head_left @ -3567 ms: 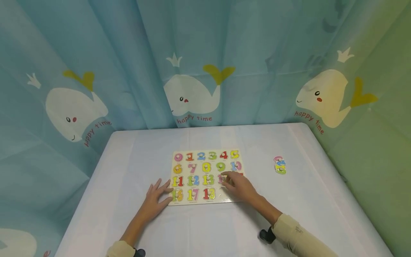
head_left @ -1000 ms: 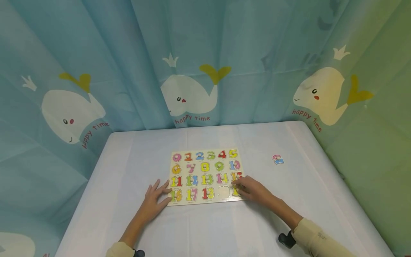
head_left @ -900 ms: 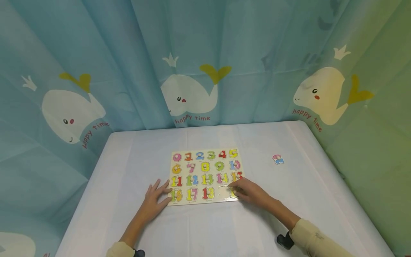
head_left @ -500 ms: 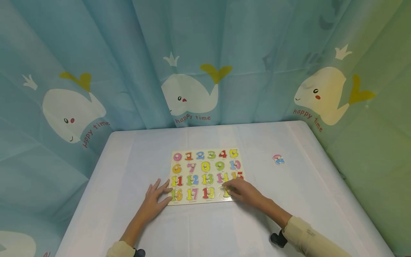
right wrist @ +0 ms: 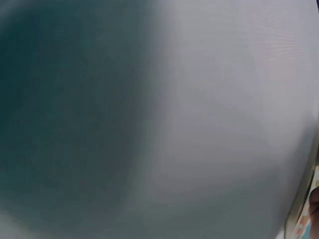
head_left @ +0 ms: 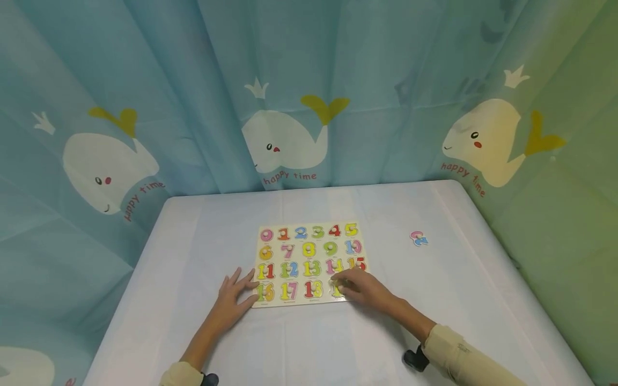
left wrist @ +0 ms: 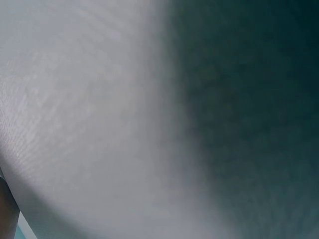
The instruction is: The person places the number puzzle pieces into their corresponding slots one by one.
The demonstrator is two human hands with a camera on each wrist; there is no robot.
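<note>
On the white table (head_left: 193,252), mid-centre, a flat square puzzle board (head_left: 310,262) is lying, pale wood-coloured, with a grid of cut-out slots. Coloured number pieces are sitting in the slots, 0 to 5 in the far row, 6 to 10 next, 11 to 15 after that, 16, 17 and 18 at the near edge. Each piece looks to be carrying a small pale knob. Right hand (head_left: 363,288) is resting over the near-right corner of the board, fingers curled down on a yellow-green piece (head_left: 337,290) sitting at the slot right of 18; I cannot tell whether they are pinching it or only pressing on it. Left hand (head_left: 234,301) is lying flat, fingers spread and straight, tips touching the near-left edge of the board beside 16, holding nothing. One loose piece (head_left: 418,238), pink and blue, is lying well apart to the right on the table. Both wrist views are showing only blurred grey surface. Blue-green whale-print curtains (head_left: 289,96) are hanging around the table.
</note>
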